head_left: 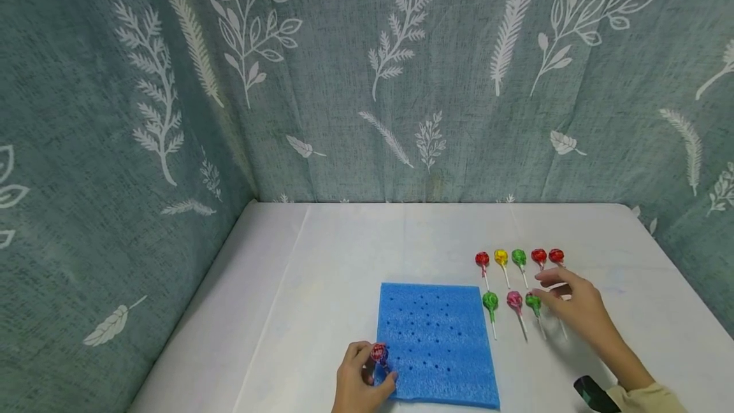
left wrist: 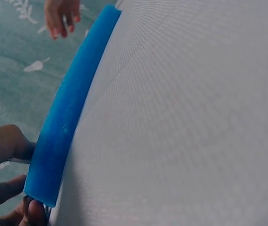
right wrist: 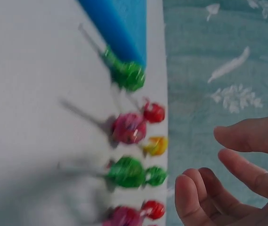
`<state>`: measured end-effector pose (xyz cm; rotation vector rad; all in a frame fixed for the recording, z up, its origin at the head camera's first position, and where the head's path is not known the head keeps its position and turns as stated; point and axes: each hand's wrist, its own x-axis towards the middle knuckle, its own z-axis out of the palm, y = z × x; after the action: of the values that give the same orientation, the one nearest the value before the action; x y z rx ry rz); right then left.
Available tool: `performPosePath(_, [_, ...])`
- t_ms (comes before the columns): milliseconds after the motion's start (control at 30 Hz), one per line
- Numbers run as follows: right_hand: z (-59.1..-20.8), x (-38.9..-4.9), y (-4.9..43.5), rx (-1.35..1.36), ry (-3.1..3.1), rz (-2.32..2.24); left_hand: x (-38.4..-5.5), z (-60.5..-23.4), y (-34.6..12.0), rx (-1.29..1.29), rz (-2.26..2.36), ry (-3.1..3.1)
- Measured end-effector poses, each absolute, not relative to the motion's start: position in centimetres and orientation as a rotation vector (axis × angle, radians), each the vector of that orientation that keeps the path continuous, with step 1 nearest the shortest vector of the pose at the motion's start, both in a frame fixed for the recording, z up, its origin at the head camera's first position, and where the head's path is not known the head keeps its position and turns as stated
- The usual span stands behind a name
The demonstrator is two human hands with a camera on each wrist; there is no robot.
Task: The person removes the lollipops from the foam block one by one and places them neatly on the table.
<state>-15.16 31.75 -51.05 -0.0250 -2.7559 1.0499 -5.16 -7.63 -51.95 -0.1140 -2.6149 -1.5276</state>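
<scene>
In the head view my left hand (head_left: 362, 380) is at the near left corner of a blue foam board (head_left: 459, 384) dotted with small holes. Its thumb and fingers are around a red and purple lollipop (head_left: 379, 353), head up; the stick's lower end is hidden. The left wrist view shows these fingers at the end of the board (left wrist: 63, 127). My right hand (head_left: 579, 304) hovers over the near row of lollipops, beside a green lollipop (head_left: 533, 301). In the right wrist view its thumb (right wrist: 247, 136) and fingers stand apart with nothing between them.
Lollipops lie in two rows right of the board: in the far row red (head_left: 482, 259), yellow (head_left: 501, 257) and green (head_left: 518, 257) ones; in the near row a pink lollipop (head_left: 514, 300) among others. A leaf-patterned curtain (head_left: 344, 81) rises behind the white table (head_left: 321, 260).
</scene>
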Motion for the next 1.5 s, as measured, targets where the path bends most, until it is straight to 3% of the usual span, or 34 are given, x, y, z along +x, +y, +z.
performPosePath(500, [-43.0,-11.5,23.3,0.149,-2.751,1.259,-5.3,-51.9,-7.9,-0.096,-1.550,-2.629])
performPosePath(1500, [-43.5,-10.5,15.8,0.683,-2.619,1.559,-5.3,-52.1,-7.6,-0.102,-1.559,-2.599])
